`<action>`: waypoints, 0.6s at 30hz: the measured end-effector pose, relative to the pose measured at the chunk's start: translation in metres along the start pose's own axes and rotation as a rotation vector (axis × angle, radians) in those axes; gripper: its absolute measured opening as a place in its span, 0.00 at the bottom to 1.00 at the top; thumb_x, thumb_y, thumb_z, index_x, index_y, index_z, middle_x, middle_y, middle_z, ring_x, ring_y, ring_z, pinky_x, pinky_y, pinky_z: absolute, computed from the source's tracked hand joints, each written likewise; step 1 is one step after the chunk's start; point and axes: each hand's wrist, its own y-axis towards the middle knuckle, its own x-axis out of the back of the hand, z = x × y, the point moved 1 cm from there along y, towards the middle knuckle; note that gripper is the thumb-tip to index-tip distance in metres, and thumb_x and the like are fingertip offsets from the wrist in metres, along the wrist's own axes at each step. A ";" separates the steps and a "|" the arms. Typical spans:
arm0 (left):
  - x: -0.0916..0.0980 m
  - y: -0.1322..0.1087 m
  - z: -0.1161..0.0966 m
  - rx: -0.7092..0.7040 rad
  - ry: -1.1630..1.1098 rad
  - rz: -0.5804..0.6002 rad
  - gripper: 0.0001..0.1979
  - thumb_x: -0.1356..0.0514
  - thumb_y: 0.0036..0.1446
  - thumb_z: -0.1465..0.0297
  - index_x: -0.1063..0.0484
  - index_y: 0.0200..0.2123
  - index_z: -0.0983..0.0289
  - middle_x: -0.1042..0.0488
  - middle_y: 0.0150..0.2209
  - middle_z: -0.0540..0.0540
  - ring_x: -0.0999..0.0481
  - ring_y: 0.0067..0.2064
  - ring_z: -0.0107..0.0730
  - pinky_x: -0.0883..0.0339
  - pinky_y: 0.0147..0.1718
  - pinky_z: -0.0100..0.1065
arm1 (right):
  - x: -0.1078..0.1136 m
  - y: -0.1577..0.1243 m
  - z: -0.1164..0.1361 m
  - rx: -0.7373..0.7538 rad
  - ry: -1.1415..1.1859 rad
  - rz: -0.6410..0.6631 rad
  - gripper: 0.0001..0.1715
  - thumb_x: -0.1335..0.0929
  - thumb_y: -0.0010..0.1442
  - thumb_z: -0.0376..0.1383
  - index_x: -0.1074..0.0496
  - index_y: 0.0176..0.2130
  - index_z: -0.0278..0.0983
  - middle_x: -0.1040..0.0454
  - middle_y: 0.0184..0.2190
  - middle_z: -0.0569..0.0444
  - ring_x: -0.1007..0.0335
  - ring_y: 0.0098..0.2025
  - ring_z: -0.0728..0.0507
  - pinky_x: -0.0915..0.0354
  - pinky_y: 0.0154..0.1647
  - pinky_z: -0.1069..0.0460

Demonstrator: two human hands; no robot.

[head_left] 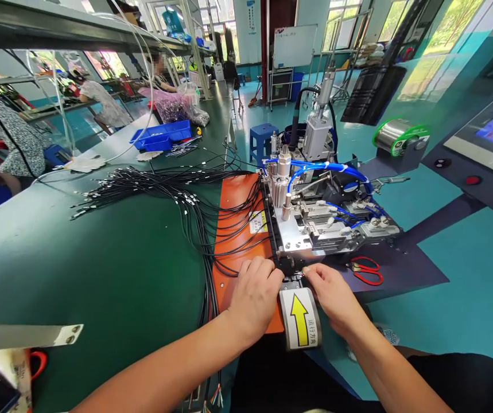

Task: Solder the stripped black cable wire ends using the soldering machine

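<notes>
My left hand (255,295) rests knuckles-up on the orange mat (237,195), fingers curled at the front of the small metal machine (315,218), seemingly pinching a black wire (205,287). My right hand (332,295) is closed in a pinch at the machine's black front slot (291,269), on something too small to make out. A curved white guard with a yellow arrow (300,318) sits between my wrists. A bundle of black wires (164,189) fans out across the green bench (100,258) to the left.
Red-handled scissors (367,271) lie right of the machine. Blue air hoses (327,167) loop over its top. Blue trays (162,135) stand farther back on the bench. Other people sit at the left. A control panel with a screen (487,149) is at the right.
</notes>
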 end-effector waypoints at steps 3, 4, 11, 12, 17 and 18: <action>-0.002 -0.001 0.002 -0.005 -0.008 0.000 0.07 0.45 0.63 0.77 0.27 0.39 0.63 0.29 0.36 0.56 0.33 0.42 0.41 0.39 0.39 0.42 | 0.010 -0.008 0.005 0.011 -0.006 -0.056 0.22 0.34 0.59 0.51 0.28 0.28 0.36 0.37 0.16 0.59 0.44 0.18 0.48 0.48 0.17 0.54; -0.002 -0.002 0.002 -0.001 -0.011 0.000 0.07 0.45 0.63 0.77 0.27 0.39 0.63 0.29 0.36 0.56 0.33 0.42 0.41 0.39 0.39 0.42 | 0.016 -0.016 0.008 0.018 -0.013 -0.079 0.22 0.35 0.60 0.52 0.28 0.29 0.36 0.37 0.16 0.59 0.45 0.17 0.48 0.48 0.17 0.54; 0.041 0.009 0.015 0.050 -0.084 0.031 0.10 0.46 0.63 0.73 0.26 0.42 0.63 0.26 0.37 0.56 0.28 0.41 0.38 0.34 0.41 0.36 | -0.006 -0.106 0.026 0.130 -0.222 0.386 0.18 0.35 0.64 0.46 0.25 0.33 0.36 0.28 0.27 0.55 0.34 0.30 0.47 0.38 0.31 0.55; 0.057 0.011 0.022 0.093 -0.100 0.018 0.11 0.47 0.64 0.73 0.26 0.43 0.62 0.25 0.38 0.56 0.26 0.41 0.37 0.34 0.41 0.35 | -0.020 -0.114 0.025 0.125 -0.231 0.542 0.17 0.35 0.64 0.45 0.24 0.35 0.36 0.27 0.27 0.55 0.34 0.29 0.48 0.40 0.29 0.56; 0.125 0.005 0.072 0.374 -0.084 0.038 0.09 0.47 0.63 0.71 0.26 0.35 0.63 0.23 0.31 0.54 0.24 0.33 0.36 0.36 0.33 0.32 | -0.092 -0.124 0.006 -0.107 -0.164 0.897 0.20 0.35 0.64 0.45 0.30 0.48 0.33 0.24 0.31 0.53 0.38 0.15 0.54 0.49 0.12 0.59; 0.128 -0.001 0.081 0.452 -0.125 0.068 0.07 0.45 0.61 0.71 0.28 0.33 0.63 0.24 0.28 0.53 0.24 0.29 0.35 0.37 0.31 0.31 | -0.101 -0.123 0.003 -0.141 -0.124 0.896 0.19 0.36 0.64 0.45 0.31 0.46 0.33 0.23 0.33 0.52 0.39 0.14 0.54 0.50 0.11 0.59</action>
